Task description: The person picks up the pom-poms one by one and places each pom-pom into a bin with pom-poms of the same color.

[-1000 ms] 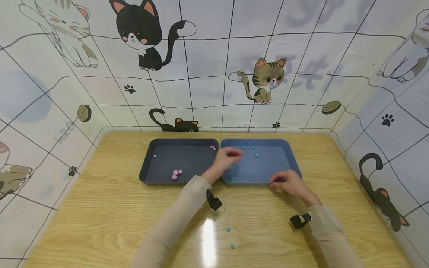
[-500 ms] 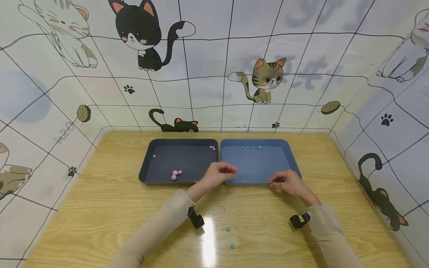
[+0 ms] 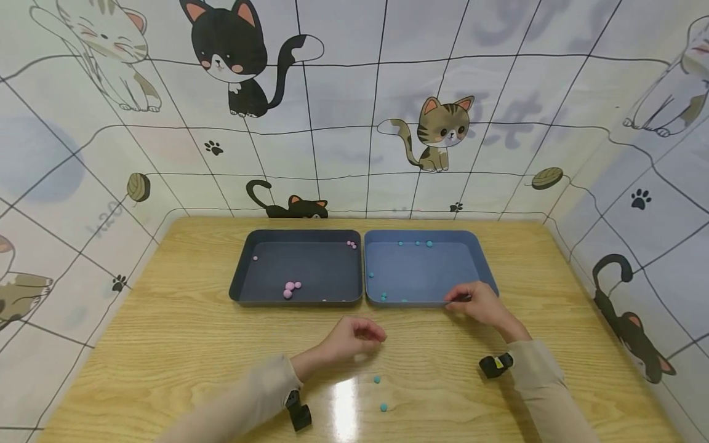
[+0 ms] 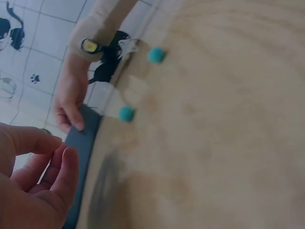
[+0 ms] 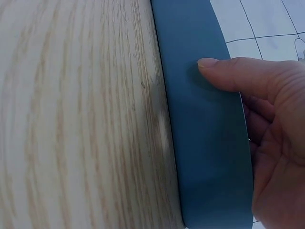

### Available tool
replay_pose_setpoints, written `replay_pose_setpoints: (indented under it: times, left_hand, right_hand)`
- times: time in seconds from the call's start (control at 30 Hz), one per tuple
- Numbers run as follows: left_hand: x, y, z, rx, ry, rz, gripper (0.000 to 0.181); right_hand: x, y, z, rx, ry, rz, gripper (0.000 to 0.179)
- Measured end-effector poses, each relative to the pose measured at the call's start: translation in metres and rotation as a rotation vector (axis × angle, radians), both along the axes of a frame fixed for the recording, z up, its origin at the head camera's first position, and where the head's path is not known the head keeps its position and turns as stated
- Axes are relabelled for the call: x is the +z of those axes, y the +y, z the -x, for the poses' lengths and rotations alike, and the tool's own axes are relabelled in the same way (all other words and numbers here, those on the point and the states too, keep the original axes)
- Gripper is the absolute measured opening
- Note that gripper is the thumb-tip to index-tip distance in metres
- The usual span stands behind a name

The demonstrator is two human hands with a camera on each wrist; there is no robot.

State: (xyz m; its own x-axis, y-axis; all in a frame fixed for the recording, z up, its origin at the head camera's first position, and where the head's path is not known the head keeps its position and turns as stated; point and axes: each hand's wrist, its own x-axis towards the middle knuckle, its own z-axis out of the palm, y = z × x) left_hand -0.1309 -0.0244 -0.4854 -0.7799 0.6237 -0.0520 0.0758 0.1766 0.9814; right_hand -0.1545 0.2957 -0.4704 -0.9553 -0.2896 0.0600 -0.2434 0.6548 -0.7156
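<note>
In the head view my left hand (image 3: 346, 339) hovers over the table in front of the trays, fingers loosely bent. Nothing shows between its thumb and fingertips in the left wrist view. Nearest to it, a small teal ball (image 3: 377, 379) lies on the wood, with a second teal ball (image 3: 384, 407) closer to me. My right hand (image 3: 479, 303) grips the front wall of the blue tray (image 3: 437, 271); the right wrist view shows its thumb on the outside and its fingers behind the rim. Several teal balls lie inside that tray, including a larger one (image 3: 429, 244).
A dark grey tray (image 3: 321, 267) stands directly left of the blue one. It holds several pink balls, some clustered, such as a bigger pink ball (image 3: 288, 294). Cat-patterned cloth (image 3: 343, 141) rises behind and beside the wooden table (image 3: 183, 344).
My left hand has drawn back from over the blue tray to above the table near the loose balls. The larger teal ball has shifted toward the tray's back wall. My right hand stays put.
</note>
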Motion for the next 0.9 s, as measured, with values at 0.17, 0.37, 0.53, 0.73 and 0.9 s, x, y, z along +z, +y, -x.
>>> replay_pose_setpoints:
  times: [0.17,0.37,0.53,0.73,0.9]
  left_hand:
    - [-0.006,0.002,-0.018,-0.022,-0.069,0.012,0.017]
    - [-0.004,0.001,-0.028,-0.042,-0.153,0.029,0.025]
    - [-0.006,0.001,-0.034,-0.066,-0.064,0.064,0.028]
    - [-0.005,0.002,-0.04,-0.113,0.162,0.13,0.028]
    - [-0.004,0.004,-0.043,-0.157,0.336,0.191,0.026]
  right_hand:
    - [-0.003,0.001,0.0,-0.015,-0.009,-0.01,0.005]
    - [-0.004,0.001,0.0,-0.016,-0.006,0.0,0.005]
    - [-0.004,0.001,0.0,-0.012,-0.009,0.0,0.006]
    - [-0.004,0.001,0.0,-0.01,-0.012,-0.002,0.006]
    - [-0.003,0.001,-0.001,-0.012,-0.02,0.001,0.006]
